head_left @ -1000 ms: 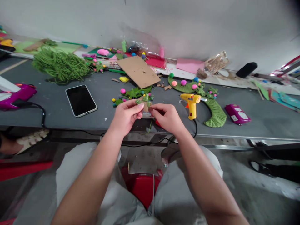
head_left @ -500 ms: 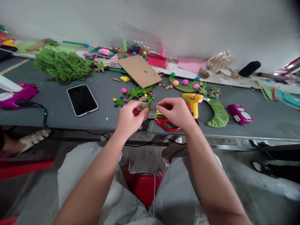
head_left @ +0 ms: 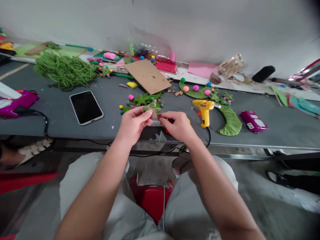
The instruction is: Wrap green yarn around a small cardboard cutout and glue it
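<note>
My left hand (head_left: 133,124) pinches a small piece of brown cardboard (head_left: 154,114) partly wrapped in green yarn (head_left: 153,104). My right hand (head_left: 178,125) has thumb and fingers pressed together at the cardboard's right edge; what lies between those fingertips is hidden. A thin green strand (head_left: 160,135) hangs below, by the table edge. Under my right hand, scissors with red handles (head_left: 169,132) are mostly covered. Just beyond both hands lie green yarn-wrapped shapes (head_left: 145,99) with coloured pompoms. To the right rests a yellow glue gun (head_left: 205,111), beside a green yarn-wrapped crescent (head_left: 230,121).
A phone (head_left: 86,107) and a heap of green yarn (head_left: 63,68) lie to the left. Behind my hands is a cardboard sheet (head_left: 147,76). A purple packet (head_left: 253,121) sits at right. A black cord (head_left: 208,136) runs over the table edge. Another person's foot (head_left: 35,151) shows at left.
My right hand has moved left, in to the cardboard's edge, and covers more of the scissors. The piece in my left hand has turned, showing more bare cardboard.
</note>
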A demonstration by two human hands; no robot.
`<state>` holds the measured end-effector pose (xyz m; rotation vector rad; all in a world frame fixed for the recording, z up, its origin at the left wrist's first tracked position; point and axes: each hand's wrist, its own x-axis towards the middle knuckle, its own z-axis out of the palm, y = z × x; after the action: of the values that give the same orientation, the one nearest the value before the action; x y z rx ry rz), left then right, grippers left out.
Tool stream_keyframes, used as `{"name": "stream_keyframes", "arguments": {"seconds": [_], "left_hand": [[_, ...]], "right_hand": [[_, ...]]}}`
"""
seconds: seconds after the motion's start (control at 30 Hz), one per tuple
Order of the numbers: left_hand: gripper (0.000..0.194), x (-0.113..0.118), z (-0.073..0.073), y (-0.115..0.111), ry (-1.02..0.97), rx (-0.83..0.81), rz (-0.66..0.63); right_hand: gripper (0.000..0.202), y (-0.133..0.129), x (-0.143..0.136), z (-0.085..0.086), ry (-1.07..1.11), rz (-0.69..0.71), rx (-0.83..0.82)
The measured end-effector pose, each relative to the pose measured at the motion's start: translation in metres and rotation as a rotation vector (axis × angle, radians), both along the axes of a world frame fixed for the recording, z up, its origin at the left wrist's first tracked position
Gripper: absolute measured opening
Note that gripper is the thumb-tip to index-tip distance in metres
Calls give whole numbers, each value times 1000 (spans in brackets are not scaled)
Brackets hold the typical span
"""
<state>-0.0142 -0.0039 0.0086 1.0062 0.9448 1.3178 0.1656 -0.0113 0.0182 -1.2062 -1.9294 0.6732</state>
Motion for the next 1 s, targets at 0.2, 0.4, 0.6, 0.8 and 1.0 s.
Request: {"name": "stream_keyframes", "arguments": {"seconds": [0.2, 0.4, 0.6, 0.8, 1.0], "left_hand": [[20, -5, 3, -3, 85, 9, -149], [21, -4, 0, -4, 313, 71, -101], [10, 3, -4, -5, 428, 137, 49], [5, 5, 1, -4, 376, 150, 113], [12, 4, -2, -1, 236, 118, 176]], "right_hand": [[23, 15, 15, 4, 3, 17, -22], [15, 18, 27, 18, -58, -57, -49], [16, 2, 15, 27, -67, -27, -74], [16, -4, 10, 24, -75, -10, -54], [16, -1, 17, 16, -98, -24, -106]]}}
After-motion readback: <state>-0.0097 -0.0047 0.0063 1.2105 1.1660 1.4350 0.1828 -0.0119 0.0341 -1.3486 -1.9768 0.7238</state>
